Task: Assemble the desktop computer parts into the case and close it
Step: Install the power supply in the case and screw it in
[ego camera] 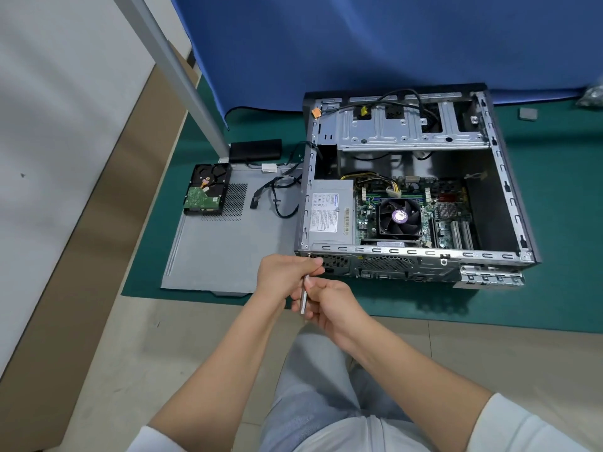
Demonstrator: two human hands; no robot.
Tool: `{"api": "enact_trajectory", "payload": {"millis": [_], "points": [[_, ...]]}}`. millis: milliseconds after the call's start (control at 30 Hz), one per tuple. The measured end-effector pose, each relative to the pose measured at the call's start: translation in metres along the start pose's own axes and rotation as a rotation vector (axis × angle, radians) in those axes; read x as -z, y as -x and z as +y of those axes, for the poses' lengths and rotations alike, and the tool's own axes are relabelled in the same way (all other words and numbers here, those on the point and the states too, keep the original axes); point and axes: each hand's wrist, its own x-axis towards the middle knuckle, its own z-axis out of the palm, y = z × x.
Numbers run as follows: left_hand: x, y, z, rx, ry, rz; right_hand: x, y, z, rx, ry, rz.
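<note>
The open computer case (509,197) lies on its side on a green mat, with the power supply (329,212), motherboard and CPU fan (399,216) inside. In front of the case's rear left corner, my left hand (284,275) pinches the top of a thin silver screwdriver shaft (304,296). My right hand (329,305) curls around the lower part of the same shaft. A screw (309,255) sticks out of the rear panel just above my left fingers. The grey side panel (222,252) lies flat left of the case, and a hard drive (206,190) rests on it.
Loose black cables (280,194) trail from the case over the side panel. A black box (255,150) sits behind the panel beside a metal table leg (182,73). Blue cloth (359,44) hangs behind the case. A small grey pad (528,113) lies at the far right.
</note>
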Motion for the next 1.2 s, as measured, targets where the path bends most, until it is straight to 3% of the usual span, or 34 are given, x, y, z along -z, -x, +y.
{"api": "enact_trajectory", "payload": {"millis": [333, 567, 867, 933, 1033, 1200], "points": [[0.013, -0.006, 0.011, 0.209, 0.038, -0.172, 0.007, 0.0, -0.001, 0.097, 0.188, 0.08], [0.003, -0.011, 0.016, 0.174, -0.052, -0.177, 0.001, -0.002, -0.001, 0.123, 0.186, 0.137], [0.0, -0.009, 0.013, 0.159, 0.019, -0.147, 0.007, -0.012, 0.009, -0.04, -0.37, -0.086], [-0.001, -0.007, 0.014, 0.146, 0.035, -0.153, 0.01, -0.012, 0.009, -0.061, -0.399, -0.126], [-0.001, -0.004, 0.013, 0.122, 0.016, -0.155, 0.02, -0.011, 0.005, -0.049, -0.237, -0.142], [-0.001, 0.007, 0.002, 0.064, -0.029, -0.183, 0.035, 0.001, -0.008, 0.073, 0.195, -0.036]]}}
